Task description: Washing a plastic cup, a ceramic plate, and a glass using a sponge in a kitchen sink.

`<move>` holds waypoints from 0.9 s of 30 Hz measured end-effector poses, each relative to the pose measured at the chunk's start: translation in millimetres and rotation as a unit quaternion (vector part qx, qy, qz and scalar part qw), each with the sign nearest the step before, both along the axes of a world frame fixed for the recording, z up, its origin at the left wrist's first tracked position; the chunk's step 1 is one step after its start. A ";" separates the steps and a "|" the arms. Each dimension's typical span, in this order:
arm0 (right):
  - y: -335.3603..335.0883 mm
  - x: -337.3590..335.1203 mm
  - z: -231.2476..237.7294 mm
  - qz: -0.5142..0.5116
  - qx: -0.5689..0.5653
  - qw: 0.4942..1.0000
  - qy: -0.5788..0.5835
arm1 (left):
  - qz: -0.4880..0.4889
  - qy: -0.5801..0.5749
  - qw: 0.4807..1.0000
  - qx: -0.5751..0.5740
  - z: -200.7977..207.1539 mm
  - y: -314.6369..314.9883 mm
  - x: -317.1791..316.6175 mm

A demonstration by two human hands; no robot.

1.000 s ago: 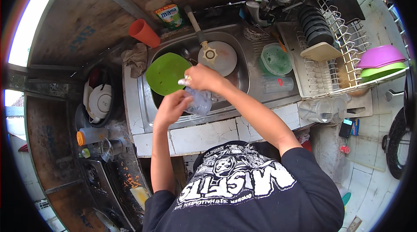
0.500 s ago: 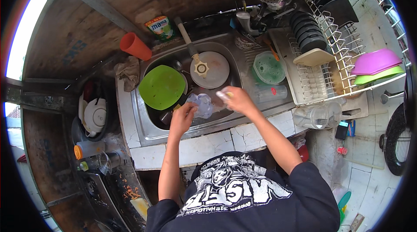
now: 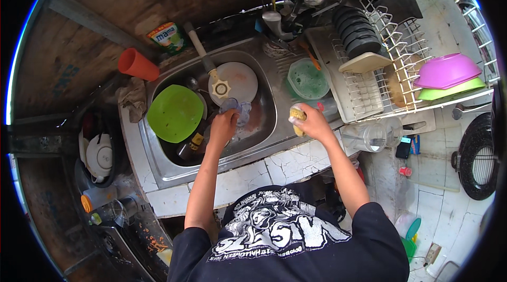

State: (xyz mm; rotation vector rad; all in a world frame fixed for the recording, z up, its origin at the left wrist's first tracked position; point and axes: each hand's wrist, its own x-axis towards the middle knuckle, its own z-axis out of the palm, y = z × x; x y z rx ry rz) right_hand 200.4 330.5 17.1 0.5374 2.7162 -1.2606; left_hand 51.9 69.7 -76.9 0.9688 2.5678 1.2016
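Over the sink (image 3: 270, 123), my left hand (image 3: 224, 127) is closed on a clear, bluish see-through piece, perhaps a small cup or bowl (image 3: 243, 113); its full shape is unclear. My right hand (image 3: 314, 123) grips a yellow sponge (image 3: 297, 118) with some white foam, beyond the sink's right rim and apart from the other hand. In the sink, left of my left hand, sits a square green bowl (image 3: 176, 113). A pale round plate (image 3: 244, 78) lies under the tap (image 3: 219, 88). Near my right hand stands a tub of green soapy water (image 3: 308, 78).
A dish rack (image 3: 364, 94) with black dishes stands at the right, with pink and green bowls (image 3: 448, 70) beside it. An orange cup (image 3: 138, 64) and a crumpled cloth (image 3: 132, 99) are at the left rim. Clear containers (image 3: 364, 136) stand right of my right hand.
My right hand has moved right with the sponge, away from the clear piece toward the soapy tub. My left hand still holds the clear piece. The whole view has shifted slightly.
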 end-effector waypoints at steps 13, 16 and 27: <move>69.2 -72.3 3.0 -0.180 0.167 0.962 0.116 | -0.052 0.079 0.994 -0.053 -1.0 10.7 -28.1; 57.2 -68.5 -4.4 -0.188 0.127 0.970 0.087 | -0.027 0.065 0.997 -0.017 -0.2 13.2 -35.7; -25.4 -89.7 -40.3 -0.023 -0.112 0.991 0.076 | 0.006 0.084 0.994 0.066 -29.5 15.1 -56.7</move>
